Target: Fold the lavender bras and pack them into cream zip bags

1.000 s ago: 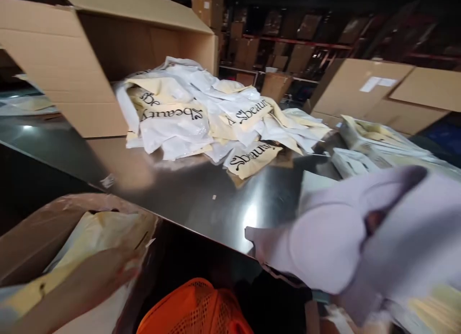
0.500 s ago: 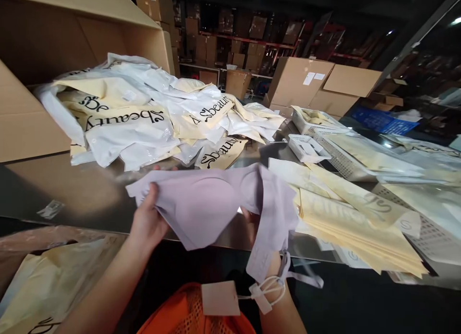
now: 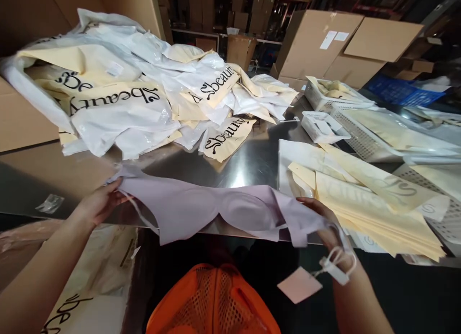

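Observation:
A pale lilac bra (image 3: 212, 209) is stretched flat over the near edge of the steel table (image 3: 248, 161). My left hand (image 3: 99, 204) grips its left end. My right hand (image 3: 319, 219) grips its right end, partly covered by the fabric. A pink hang tag (image 3: 298, 284) dangles on a white cord below my right wrist. A heap of white and cream printed poly bags (image 3: 144, 94) lies behind the garment.
A stack of flat cream bags (image 3: 370, 204) lies at right, with white mesh baskets (image 3: 360, 127) beyond. An open cardboard box (image 3: 25, 123) stands at left. Cardboard boxes (image 3: 342, 46) fill the back. An orange mesh object (image 3: 212, 300) sits below the table edge.
My hands have moved apart, pulling the bunched bra out flat and lower on the table edge. A second ago my left hand was down in the box at left.

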`<state>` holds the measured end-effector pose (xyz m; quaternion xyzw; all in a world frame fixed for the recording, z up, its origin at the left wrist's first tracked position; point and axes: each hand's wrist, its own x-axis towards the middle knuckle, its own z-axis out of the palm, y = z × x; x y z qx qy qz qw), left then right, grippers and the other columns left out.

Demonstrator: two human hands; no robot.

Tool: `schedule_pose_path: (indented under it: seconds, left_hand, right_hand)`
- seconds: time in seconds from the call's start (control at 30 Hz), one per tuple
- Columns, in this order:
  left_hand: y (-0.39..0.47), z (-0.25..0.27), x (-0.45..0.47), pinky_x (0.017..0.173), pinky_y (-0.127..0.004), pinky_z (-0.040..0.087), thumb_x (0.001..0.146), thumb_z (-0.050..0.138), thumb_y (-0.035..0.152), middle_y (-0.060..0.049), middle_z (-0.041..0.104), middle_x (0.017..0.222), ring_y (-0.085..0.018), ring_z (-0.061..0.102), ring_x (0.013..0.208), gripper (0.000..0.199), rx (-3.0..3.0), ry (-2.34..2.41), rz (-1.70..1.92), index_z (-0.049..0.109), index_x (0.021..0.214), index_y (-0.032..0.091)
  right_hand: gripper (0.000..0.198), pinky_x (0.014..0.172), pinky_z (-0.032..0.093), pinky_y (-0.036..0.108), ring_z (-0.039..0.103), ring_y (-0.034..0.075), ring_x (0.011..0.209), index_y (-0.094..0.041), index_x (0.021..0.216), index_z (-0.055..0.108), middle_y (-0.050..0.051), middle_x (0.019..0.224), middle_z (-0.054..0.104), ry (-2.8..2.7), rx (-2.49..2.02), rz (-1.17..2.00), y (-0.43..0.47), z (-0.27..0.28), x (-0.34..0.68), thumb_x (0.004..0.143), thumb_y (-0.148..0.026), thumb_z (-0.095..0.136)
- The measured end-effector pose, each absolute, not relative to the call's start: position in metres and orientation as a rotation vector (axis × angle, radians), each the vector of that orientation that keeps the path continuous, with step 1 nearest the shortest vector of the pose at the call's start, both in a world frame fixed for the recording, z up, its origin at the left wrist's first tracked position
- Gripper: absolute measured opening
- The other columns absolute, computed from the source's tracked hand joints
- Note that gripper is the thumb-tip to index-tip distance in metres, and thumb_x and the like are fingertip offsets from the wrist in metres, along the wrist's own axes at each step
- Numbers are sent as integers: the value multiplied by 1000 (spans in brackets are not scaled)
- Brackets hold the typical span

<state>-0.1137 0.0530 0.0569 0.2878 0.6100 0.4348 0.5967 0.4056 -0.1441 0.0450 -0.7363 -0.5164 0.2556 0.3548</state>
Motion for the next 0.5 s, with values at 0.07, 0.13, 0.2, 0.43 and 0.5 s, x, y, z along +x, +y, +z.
schedule_pose_path:
  seconds: [0.07,0.13,0.2,0.43,0.5]
  left_hand:
    - [59,51,-124,61,-20,57,80,57,7,4,69,72,-11,62,64,13,679,1436,979,64,85,17]
    - [63,46,-137,62,-19,55,77,61,14,4,71,72,-11,62,66,7,735,1505,900,66,80,18]
    - [63,44,-150,65,-21,54,72,69,27,4,71,70,-14,63,69,10,888,1655,792,68,79,20]
    - [53,55,-139,68,-32,47,70,58,75,-6,68,84,-28,64,80,62,1830,2111,119,61,93,18]
    - [55,53,-125,74,-33,48,74,56,73,-13,67,102,-30,65,94,72,1904,1973,123,55,114,13]
  right_hand:
    - [48,62,55,38,68,27,72,-24,107,63,8,84,69,-1279,-1951,936,-148,61,423,69,-53,63]
    - [54,54,52,35,67,25,68,-22,109,64,8,87,69,-1240,-2101,1077,-156,78,433,63,-49,70]
    - [48,52,50,34,66,25,67,-22,107,64,9,89,70,-1217,-2324,721,-166,91,428,67,-48,67]
    - [20,66,58,44,70,31,83,-33,97,64,7,92,71,-1811,-2123,69,-192,47,321,85,-48,56]
    - [37,83,56,57,62,41,112,-39,116,61,8,117,68,-1954,-2099,147,-194,24,304,81,-49,62]
